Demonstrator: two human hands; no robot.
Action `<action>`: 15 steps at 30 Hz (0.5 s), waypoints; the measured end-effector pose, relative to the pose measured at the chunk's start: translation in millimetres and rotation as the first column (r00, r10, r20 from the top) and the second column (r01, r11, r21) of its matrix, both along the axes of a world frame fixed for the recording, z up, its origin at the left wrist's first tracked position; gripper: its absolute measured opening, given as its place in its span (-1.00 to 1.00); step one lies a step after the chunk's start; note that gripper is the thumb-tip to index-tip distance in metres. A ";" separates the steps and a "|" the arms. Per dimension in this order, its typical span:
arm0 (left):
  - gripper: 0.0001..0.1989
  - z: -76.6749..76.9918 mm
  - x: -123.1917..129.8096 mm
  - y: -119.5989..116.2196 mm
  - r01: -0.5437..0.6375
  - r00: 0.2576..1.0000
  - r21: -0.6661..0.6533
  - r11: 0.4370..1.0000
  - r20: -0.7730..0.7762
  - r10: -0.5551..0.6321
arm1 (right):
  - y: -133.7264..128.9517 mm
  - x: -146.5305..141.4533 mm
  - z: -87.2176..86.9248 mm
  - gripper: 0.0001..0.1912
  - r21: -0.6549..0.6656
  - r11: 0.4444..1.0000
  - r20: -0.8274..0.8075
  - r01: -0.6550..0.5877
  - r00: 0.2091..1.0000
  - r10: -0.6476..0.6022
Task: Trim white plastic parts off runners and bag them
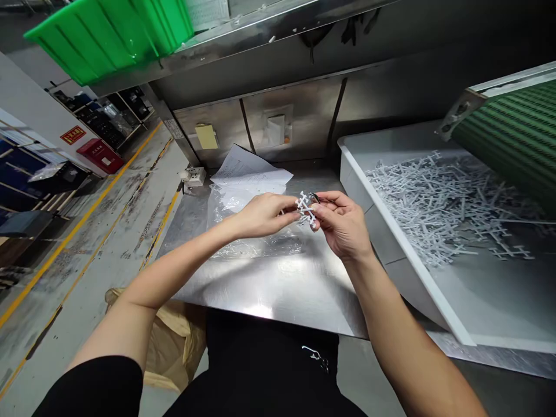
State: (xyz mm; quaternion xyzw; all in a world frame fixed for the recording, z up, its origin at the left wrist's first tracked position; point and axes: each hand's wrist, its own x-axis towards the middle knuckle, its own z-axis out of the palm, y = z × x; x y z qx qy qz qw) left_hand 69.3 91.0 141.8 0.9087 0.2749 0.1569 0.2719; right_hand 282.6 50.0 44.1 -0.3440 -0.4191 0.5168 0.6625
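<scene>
Here, the left hand [266, 216] and right hand [346, 227] both pinch one white cluster [304, 208] beside one grey tray [486, 298].

One left hand [266, 215], one right hand [346, 227], and white pieces [305, 206] at their fingertips, number unclear. Right: one grey tray [499, 301], one green belt [516, 127], loose white parts [428, 214] too many to count. Far left: one green crate [113, 35], one red box [99, 155], one red sign [73, 135]. Near left: one brown sack [174, 341].
</scene>
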 end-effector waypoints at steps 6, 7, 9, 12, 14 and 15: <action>-0.67 -10.4 -32.3 -54.8 -0.149 0.988 0.255 0.955 -0.005 0.155 | -14.1 -22.4 3.6 -0.61 -0.001 0.999 0.045 -0.053 0.998 0.053; -0.65 -17.5 -38.6 -70.8 -0.168 0.986 0.286 0.943 0.028 0.167 | -17.7 -26.1 5.8 -0.61 0.009 1.000 0.073 -0.027 0.997 0.026; -0.65 -40.2 -54.1 -103.2 -0.224 0.974 0.250 0.942 0.091 0.207 | -23.6 -32.6 11.3 -0.63 0.020 1.000 0.130 0.011 0.991 -0.014; -0.70 -90.9 -83.0 -131.0 -0.283 0.955 0.188 0.940 0.143 0.259 | -25.7 -40.5 16.4 -0.60 0.029 1.000 0.163 -0.010 0.987 0.006; -0.77 -122.7 -98.6 -130.4 -0.342 0.935 0.243 0.908 0.184 0.303 | -26.5 -45.0 16.2 -0.55 -0.021 0.996 0.128 -0.087 0.988 0.089; -0.78 -134.1 -103.7 -126.5 -0.368 0.926 0.275 0.888 0.194 0.323 | -28.8 -47.4 15.4 -0.52 -0.043 0.989 0.104 -0.139 0.984 0.143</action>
